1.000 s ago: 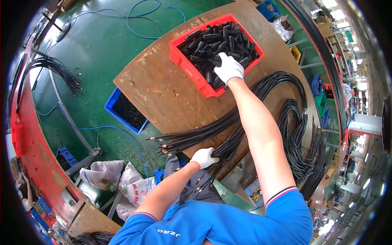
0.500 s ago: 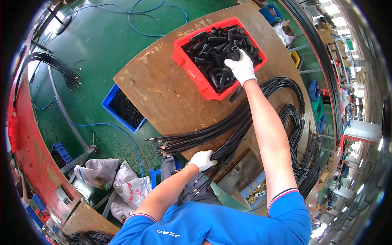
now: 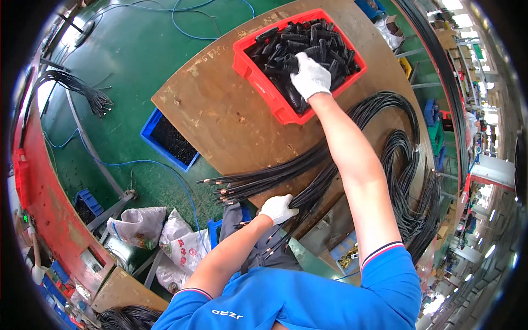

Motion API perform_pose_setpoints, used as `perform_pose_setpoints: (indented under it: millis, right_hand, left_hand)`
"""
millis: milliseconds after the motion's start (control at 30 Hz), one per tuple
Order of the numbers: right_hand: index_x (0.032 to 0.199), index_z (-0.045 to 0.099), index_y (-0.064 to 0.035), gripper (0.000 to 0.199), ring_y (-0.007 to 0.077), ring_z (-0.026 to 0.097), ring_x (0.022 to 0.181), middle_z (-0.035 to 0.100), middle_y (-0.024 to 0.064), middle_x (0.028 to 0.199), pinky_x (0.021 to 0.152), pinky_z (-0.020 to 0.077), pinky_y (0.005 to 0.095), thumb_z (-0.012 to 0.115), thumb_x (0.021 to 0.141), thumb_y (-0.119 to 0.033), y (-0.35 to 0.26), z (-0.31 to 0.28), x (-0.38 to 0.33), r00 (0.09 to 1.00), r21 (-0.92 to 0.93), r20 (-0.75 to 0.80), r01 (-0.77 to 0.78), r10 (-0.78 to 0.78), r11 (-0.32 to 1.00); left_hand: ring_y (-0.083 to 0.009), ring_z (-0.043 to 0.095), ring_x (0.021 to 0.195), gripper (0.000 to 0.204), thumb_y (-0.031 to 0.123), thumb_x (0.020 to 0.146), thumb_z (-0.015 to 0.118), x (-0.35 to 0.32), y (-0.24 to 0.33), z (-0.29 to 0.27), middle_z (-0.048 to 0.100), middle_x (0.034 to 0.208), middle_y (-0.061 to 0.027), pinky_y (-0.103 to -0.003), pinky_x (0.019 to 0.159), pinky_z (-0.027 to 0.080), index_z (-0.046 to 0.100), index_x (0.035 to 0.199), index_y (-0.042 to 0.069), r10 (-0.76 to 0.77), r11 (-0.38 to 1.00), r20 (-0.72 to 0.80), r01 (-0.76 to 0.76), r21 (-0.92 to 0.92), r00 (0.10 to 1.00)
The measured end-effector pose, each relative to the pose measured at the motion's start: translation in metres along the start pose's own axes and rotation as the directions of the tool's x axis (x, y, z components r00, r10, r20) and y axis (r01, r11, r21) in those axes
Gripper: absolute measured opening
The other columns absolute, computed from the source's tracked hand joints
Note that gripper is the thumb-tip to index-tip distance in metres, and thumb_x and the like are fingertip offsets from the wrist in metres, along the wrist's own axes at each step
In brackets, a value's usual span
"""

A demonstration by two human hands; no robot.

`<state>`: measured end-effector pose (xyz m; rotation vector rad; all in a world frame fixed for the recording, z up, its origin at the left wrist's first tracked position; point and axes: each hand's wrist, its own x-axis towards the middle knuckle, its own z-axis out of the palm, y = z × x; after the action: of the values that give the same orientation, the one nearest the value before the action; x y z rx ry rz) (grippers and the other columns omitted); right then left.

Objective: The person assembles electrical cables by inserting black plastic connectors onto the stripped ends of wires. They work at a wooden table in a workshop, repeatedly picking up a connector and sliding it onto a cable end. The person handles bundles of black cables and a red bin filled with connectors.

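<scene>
right hand [image 3: 311, 76] shifted leftward | black sleeves [image 3: 314, 39] beneath, grip unclear | left hand [image 3: 277, 209] clamped round cables [image 3: 314, 191]

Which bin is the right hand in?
The red bin on the brown table, heaped with black pieces; the right hand reaches into it. The blue bin past the table's left edge has no hand in it.
</scene>
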<state>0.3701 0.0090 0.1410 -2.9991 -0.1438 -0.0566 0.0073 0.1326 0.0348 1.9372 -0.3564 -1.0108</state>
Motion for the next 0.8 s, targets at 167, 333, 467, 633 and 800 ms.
perform_pose_setpoints:
  millis: [167,333,467,633,800]
  right_hand:
    - [0.128,0.064,-0.0202,0.046,0.0406,0.074,0.103,0.077,0.0174,0.11,0.089,0.0588,0.0515,0.077,0.086,-0.034,0.028,-0.014,-0.011,0.998,0.143,-0.062,0.003,0.006,0.99]
    - [0.122,0.066,-0.0139,0.043,0.0409,0.075,0.096,0.076,0.0201,0.099,0.085,0.0596,0.0475,0.081,0.085,-0.03,0.041,-0.065,-0.106,0.961,0.482,-0.212,-0.057,0.18,0.874]
    - [0.118,0.068,-0.0056,0.043,0.0198,0.072,0.095,0.076,0.0072,0.103,0.088,0.0578,0.0347,0.085,0.083,-0.022,0.077,-0.083,-0.26,0.894,0.807,0.018,-0.277,0.447,0.522]
    - [0.115,0.068,-0.0067,0.038,0.015,0.068,0.095,0.072,0.0002,0.103,0.086,0.0558,0.0313,0.084,0.08,-0.005,0.088,-0.046,-0.464,0.679,0.863,0.452,-0.497,0.578,-0.092]
    - [0.122,0.067,-0.0049,0.049,0.0159,0.069,0.098,0.071,0.0033,0.109,0.09,0.0588,0.0342,0.089,0.078,-0.003,0.041,-0.034,-0.561,0.598,0.728,0.683,-0.518,0.419,-0.448]
  left_hand:
    - [-0.046,0.072,0.098,0.053,0.051,0.089,0.072,0.0,0.004,-0.001,0.074,0.1,-0.0272,-0.054,0.089,0.055,0.07,0.115,0.005,0.009,1.0,0.039,-0.01,0.018,0.999]
    - [-0.0485,0.069,0.106,0.053,0.048,0.092,0.068,-0.001,0.006,-0.006,0.073,0.108,-0.0309,-0.054,0.094,0.053,0.069,0.116,0.001,-0.011,1.0,0.015,0.011,0.01,1.0]
    - [-0.0312,0.073,0.094,0.048,0.036,0.089,0.071,0.005,0.012,-0.016,0.075,0.099,-0.0209,-0.042,0.087,0.055,0.071,0.114,-0.005,-0.069,0.989,0.14,0.086,-0.122,0.988]
    - [-0.0166,0.065,0.065,0.036,0.03,0.087,0.078,-0.01,0.061,-0.025,0.07,0.077,-0.0061,-0.033,0.062,0.052,0.075,0.107,0.0,-0.23,0.789,0.355,0.388,-0.476,0.906]
    - [-0.0124,0.064,0.066,0.026,0.019,0.089,0.078,-0.017,0.083,-0.017,0.072,0.082,-0.0018,-0.029,0.063,0.051,0.077,0.11,0.003,-0.33,0.796,0.38,0.471,-0.379,0.864]
